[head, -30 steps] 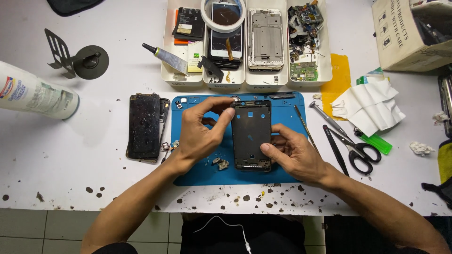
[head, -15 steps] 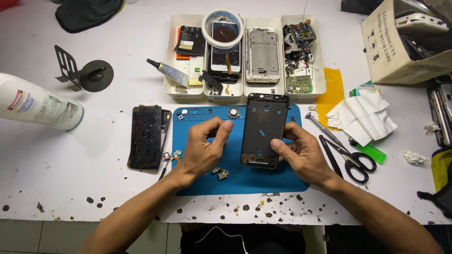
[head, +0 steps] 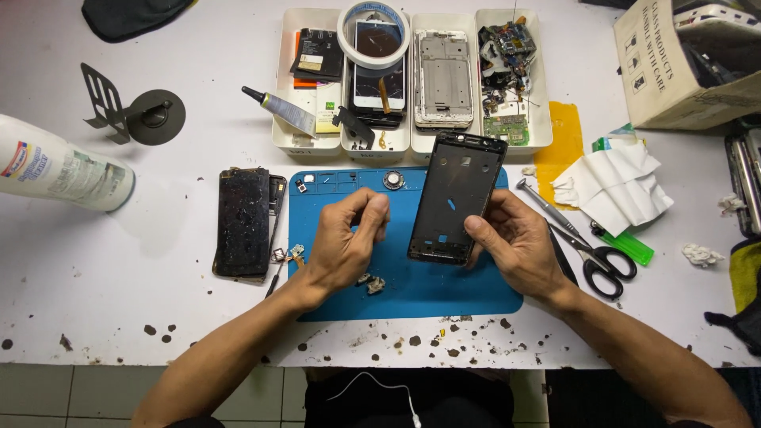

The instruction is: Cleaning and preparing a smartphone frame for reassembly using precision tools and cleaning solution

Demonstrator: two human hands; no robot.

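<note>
On the white counter (head: 158,206) a cracked phone screen (head: 243,222) lies just left of the blue mat (head: 444,293). Over the mat the left hand (head: 345,242) is curled, fingertips pinched narrow together; whether they hold anything, I cannot tell. The right hand (head: 519,246) holds the black phone frame (head: 457,198), tilted above the mat, with scissors (head: 590,254) beside it.

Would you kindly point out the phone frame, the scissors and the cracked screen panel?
phone frame (head: 457,194), head view, middle of its dark back plate.
scissors (head: 609,262), head view, black handle loops.
cracked screen panel (head: 243,222), head view, centre of its dark glass.
</note>
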